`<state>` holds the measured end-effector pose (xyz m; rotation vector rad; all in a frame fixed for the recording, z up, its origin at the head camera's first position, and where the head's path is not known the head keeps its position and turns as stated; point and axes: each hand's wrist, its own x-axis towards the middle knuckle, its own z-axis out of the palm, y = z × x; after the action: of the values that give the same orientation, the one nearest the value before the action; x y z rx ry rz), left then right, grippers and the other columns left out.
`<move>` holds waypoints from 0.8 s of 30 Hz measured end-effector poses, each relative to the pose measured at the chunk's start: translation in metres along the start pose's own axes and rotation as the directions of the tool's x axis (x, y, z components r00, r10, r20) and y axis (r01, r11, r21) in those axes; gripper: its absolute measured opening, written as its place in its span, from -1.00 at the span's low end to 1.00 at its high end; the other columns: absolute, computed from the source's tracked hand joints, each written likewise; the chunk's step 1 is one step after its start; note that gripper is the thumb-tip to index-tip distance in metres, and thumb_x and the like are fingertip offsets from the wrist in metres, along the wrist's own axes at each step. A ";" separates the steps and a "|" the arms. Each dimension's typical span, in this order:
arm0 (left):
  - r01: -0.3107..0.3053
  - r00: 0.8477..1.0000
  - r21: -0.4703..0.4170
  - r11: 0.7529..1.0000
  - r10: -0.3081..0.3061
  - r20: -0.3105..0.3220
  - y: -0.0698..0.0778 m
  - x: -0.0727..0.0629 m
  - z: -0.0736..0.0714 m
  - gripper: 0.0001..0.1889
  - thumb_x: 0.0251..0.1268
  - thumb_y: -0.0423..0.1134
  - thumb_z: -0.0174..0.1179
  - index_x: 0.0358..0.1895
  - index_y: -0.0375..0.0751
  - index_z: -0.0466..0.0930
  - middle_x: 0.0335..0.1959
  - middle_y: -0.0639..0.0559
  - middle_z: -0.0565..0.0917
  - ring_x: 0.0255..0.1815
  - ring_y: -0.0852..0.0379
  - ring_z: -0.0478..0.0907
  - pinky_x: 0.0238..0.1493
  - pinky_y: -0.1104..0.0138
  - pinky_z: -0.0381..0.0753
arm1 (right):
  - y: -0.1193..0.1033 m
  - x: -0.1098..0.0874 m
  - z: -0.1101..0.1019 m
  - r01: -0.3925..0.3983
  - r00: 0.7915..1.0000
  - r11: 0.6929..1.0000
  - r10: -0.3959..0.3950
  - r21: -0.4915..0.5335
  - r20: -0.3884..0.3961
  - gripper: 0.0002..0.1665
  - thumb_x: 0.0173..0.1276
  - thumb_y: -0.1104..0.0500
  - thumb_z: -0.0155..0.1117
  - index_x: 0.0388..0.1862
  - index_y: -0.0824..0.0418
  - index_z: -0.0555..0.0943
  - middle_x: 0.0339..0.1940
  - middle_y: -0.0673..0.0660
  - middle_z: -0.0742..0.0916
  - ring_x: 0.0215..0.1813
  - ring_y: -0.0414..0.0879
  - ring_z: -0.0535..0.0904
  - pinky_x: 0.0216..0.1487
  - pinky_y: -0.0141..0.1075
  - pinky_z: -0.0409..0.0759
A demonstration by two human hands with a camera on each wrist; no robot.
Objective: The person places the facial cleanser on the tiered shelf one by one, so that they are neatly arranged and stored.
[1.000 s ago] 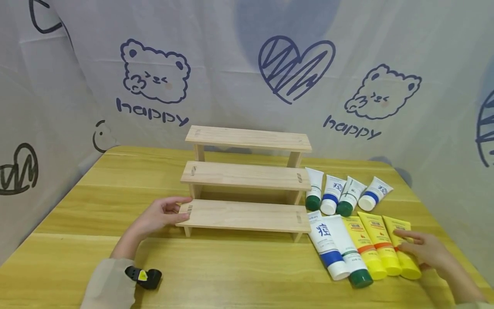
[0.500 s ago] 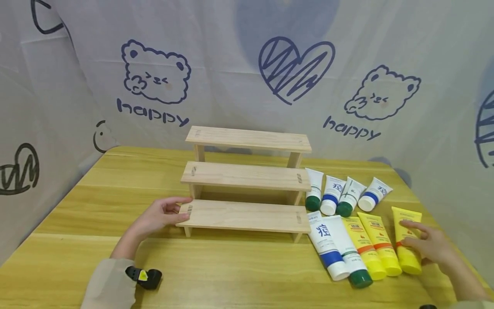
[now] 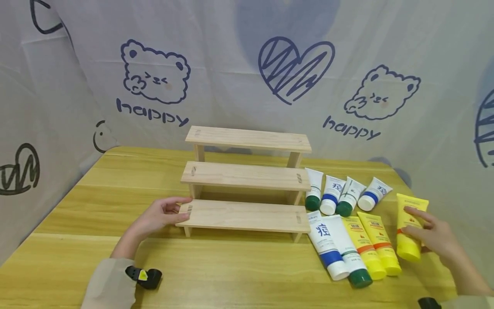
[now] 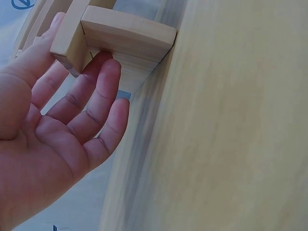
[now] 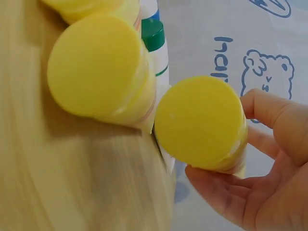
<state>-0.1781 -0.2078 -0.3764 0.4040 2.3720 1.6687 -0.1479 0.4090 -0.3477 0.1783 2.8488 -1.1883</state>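
Observation:
A three-tier wooden display rack [image 3: 247, 214] stands mid-table. My left hand [image 3: 164, 214] grips the left end of its lowest board, thumb on top; in the left wrist view, the fingers [image 4: 109, 84] curl beside the leg below. At the right, my right hand [image 3: 436, 234] pinches a yellow squeeze tube [image 3: 410, 214] by its sides, cap end toward me. The right wrist view shows its round yellow cap [image 5: 199, 125] between thumb and fingers, raised off the table. Left of it lie two more yellow tubes [image 3: 380, 242], flat and side by side.
Two larger white tubes, one blue-banded [image 3: 328, 244] and one green-capped [image 3: 353, 253], lie against the rack's right front corner. Behind them is a row of several small white tubes [image 3: 351, 195]. A printed cloth [image 3: 231, 64] hangs along the table's back edge.
My right hand has taken the rightmost yellow tube from the row, lifting it and carrying it right and farther back. The left hand stays on the rack.

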 end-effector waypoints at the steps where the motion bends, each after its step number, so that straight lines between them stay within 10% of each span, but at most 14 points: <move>1: 0.000 1.000 0.000 1.000 0.000 0.000 0.000 0.000 0.000 -0.45 0.12 -0.27 0.23 0.18 -0.44 0.32 -0.36 -0.12 0.49 -0.38 0.13 0.41 -0.43 0.33 0.44 | -0.002 0.001 0.001 -0.019 0.999 1.000 0.020 0.009 -0.026 -0.28 0.25 -0.01 0.17 0.35 -0.23 0.14 0.03 0.57 0.34 -0.46 -0.19 0.43 -0.51 -0.20 0.54; 5: -0.002 1.000 -0.001 1.000 0.002 -0.001 0.000 0.000 0.000 -0.45 0.13 -0.28 0.22 0.18 -0.45 0.32 -0.35 -0.13 0.49 -0.37 0.12 0.42 -0.42 0.33 0.45 | -0.007 0.005 0.005 -0.019 0.997 0.998 0.022 0.052 -0.068 -0.22 0.23 -0.01 0.20 0.39 0.00 0.13 0.18 0.58 0.16 -0.31 -0.15 0.43 -0.48 -0.19 0.55; 12: 0.001 1.000 0.007 1.000 -0.001 0.000 -0.001 0.001 0.000 -0.45 0.13 -0.27 0.22 0.17 -0.44 0.32 -0.34 -0.13 0.50 -0.35 0.10 0.43 -0.41 0.32 0.44 | 0.012 0.032 0.010 -0.028 0.994 0.982 0.047 0.185 -0.102 -0.14 0.12 -0.06 0.31 0.37 -0.16 0.15 0.12 0.33 0.33 -0.30 -0.15 0.48 -0.45 -0.11 0.56; 24: 0.011 1.000 0.017 1.000 -0.011 -0.010 0.000 0.000 0.000 -0.44 0.12 -0.25 0.23 0.18 -0.41 0.33 -0.32 -0.14 0.47 -0.34 0.09 0.40 -0.41 0.32 0.43 | 0.040 0.084 0.025 0.073 0.995 0.877 -0.030 0.475 -0.096 -0.19 0.07 0.08 0.37 0.30 -0.25 0.25 0.17 0.00 0.33 -0.21 -0.18 0.51 -0.38 -0.14 0.57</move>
<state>-0.1783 -0.2080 -0.3767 0.3856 2.3928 1.6503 -0.2264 0.4265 -0.4010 0.1736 2.5768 -1.9250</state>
